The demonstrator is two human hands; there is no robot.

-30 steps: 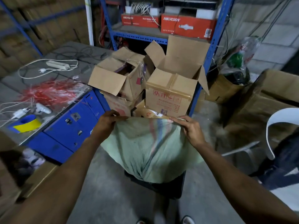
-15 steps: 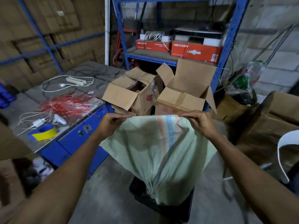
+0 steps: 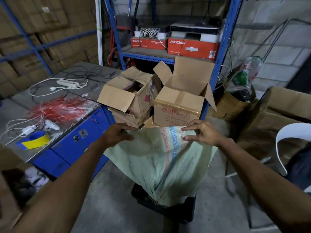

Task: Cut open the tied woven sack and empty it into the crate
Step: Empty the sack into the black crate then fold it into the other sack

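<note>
A pale green woven sack [image 3: 156,163] with a red and blue stripe hangs upside down in front of me. My left hand [image 3: 117,134] pinches its upper left corner and my right hand [image 3: 202,133] pinches its upper right edge. The sack's lower end narrows and dips into a black plastic crate [image 3: 170,211] standing on the concrete floor. The sack looks limp and flat. What lies inside the crate is hidden by the sack.
A grey-topped blue cabinet [image 3: 74,140] at left holds red plastic strips, cables and blue-yellow tape [image 3: 33,140]. Open cardboard boxes [image 3: 178,105] stand behind the sack under a blue shelf rack [image 3: 218,52]. A white chair [image 3: 286,140] and more boxes are at right.
Both hands have lifted the sack's top edge higher, so the sack hangs longer and flatter above the crate. My view has tilted upward.
</note>
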